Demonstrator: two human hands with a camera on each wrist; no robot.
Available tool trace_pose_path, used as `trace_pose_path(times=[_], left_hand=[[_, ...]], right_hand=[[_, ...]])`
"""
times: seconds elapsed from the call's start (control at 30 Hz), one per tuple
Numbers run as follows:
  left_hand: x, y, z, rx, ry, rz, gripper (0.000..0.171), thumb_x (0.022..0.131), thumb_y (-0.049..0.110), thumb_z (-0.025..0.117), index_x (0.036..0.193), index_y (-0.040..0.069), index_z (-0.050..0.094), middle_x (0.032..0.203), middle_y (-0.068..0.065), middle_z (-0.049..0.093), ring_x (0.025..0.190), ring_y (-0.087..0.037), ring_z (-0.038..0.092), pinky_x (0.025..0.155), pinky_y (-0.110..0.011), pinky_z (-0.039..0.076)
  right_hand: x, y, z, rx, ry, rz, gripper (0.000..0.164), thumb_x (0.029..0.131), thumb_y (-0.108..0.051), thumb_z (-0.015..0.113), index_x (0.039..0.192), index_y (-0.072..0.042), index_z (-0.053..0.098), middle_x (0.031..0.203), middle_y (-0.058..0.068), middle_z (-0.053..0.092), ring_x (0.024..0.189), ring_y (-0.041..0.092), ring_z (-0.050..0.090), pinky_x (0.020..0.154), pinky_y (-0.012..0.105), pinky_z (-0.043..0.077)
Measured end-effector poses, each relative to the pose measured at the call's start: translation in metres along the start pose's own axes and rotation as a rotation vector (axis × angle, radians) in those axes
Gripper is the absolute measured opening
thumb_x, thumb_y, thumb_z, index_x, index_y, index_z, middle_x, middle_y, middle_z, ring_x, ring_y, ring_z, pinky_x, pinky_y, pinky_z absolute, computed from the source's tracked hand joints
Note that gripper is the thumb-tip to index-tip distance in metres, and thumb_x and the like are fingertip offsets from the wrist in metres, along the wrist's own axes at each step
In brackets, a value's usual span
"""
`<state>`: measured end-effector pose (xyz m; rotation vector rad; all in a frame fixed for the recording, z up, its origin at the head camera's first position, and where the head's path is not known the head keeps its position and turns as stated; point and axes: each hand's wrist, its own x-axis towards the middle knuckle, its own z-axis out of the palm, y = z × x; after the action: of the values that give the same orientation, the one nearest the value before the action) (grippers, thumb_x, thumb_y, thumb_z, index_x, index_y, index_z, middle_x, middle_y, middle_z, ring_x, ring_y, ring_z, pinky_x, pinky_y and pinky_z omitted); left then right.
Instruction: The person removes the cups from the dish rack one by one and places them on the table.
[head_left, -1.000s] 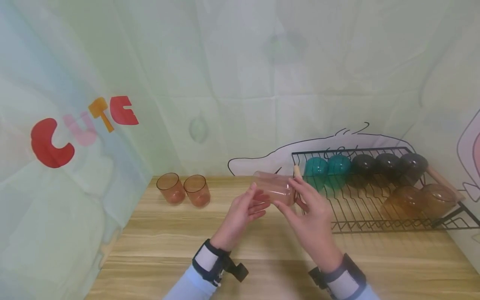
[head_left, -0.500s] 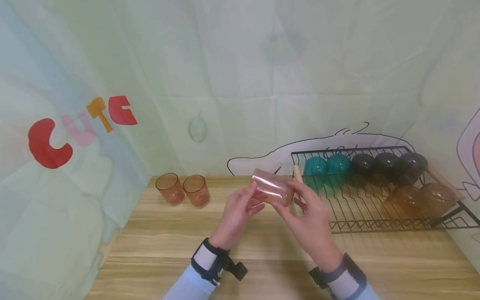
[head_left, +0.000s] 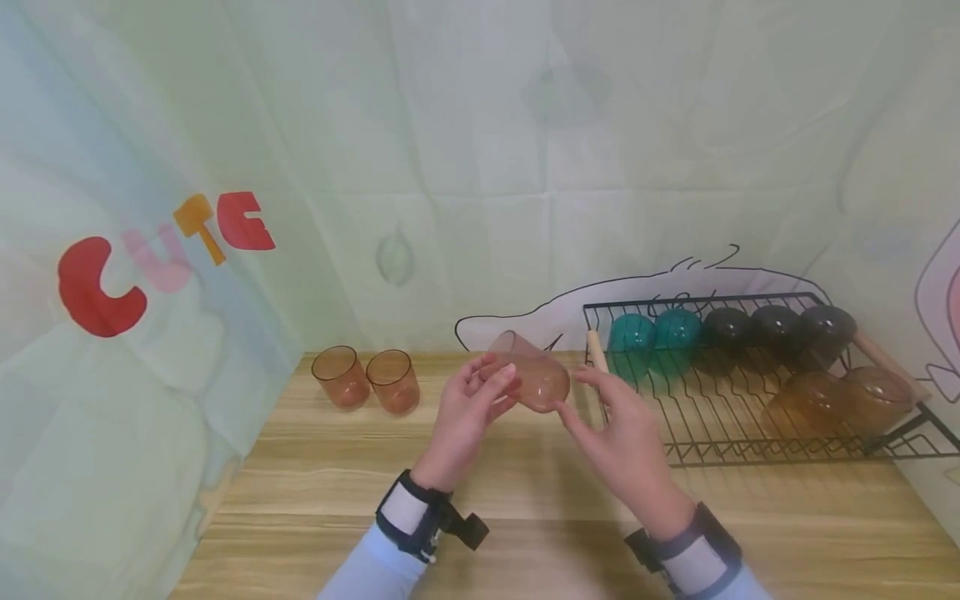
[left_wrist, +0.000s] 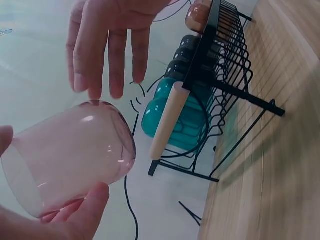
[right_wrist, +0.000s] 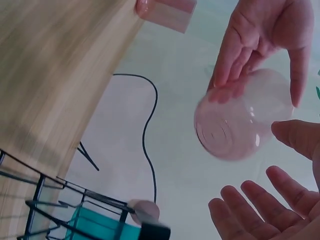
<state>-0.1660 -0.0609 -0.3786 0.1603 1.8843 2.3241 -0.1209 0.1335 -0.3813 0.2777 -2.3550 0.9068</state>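
Between the thumb and curled fingers of the left hand [head_left: 468, 408], a pink-tinted glass [head_left: 543, 379] is gripped by its side and held above the counter [head_left: 330, 500]. It is tilted, with its mouth turned up and away to the left and its rounded base directed towards the right hand [head_left: 622, 433]. That hand is spread beside the base, thumb and fingers parted; whether the glass is touched by it cannot be told for certain. A strap is worn on each wrist, over or beside light blue sleeves [head_left: 378, 567].

To the left, two amber glasses [head_left: 394, 383] are stood upright on the counter, just beside each other. On the right, a black wire rack [head_left: 705, 433] is fitted with wooden handles [head_left: 597, 350]. Along its back, two teal glasses [head_left: 677, 333] and three dark grey glasses [head_left: 776, 327] are lined up upside down; two more amber ones [head_left: 877, 396] are placed nearer its front right corner. Behind, a pale printed cloth [head_left: 480, 167] is hung.
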Motion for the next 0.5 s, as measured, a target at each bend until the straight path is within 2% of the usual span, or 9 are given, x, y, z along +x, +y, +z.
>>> trace_pose_path(times=[0.3,0.5], left_hand=[[0.012,-0.002,-0.021,0.211,0.17,0.071,0.074,0.072,0.05,0.075,0.131,0.019,0.042,0.12,-0.002,0.055,0.106,-0.019,0.058,0.09,-0.032,0.052],[0.024,-0.011,-0.038,0.301,0.278,0.099,0.083,0.07,0.046,0.078,0.136,0.016,0.04,0.124,-0.005,0.052,0.108,-0.022,0.056,0.088,-0.032,0.051]], right_hand=[[0.004,0.015,-0.018,-0.028,0.019,0.032,0.046,0.078,-0.032,0.075,0.118,-0.013,0.061,0.123,0.008,0.062,0.112,0.023,0.059,0.092,0.043,0.052],[0.005,0.021,-0.023,-0.07,-0.007,0.036,0.047,0.079,-0.034,0.075,0.118,-0.013,0.062,0.126,0.01,0.061,0.114,0.028,0.058,0.093,0.049,0.05]])
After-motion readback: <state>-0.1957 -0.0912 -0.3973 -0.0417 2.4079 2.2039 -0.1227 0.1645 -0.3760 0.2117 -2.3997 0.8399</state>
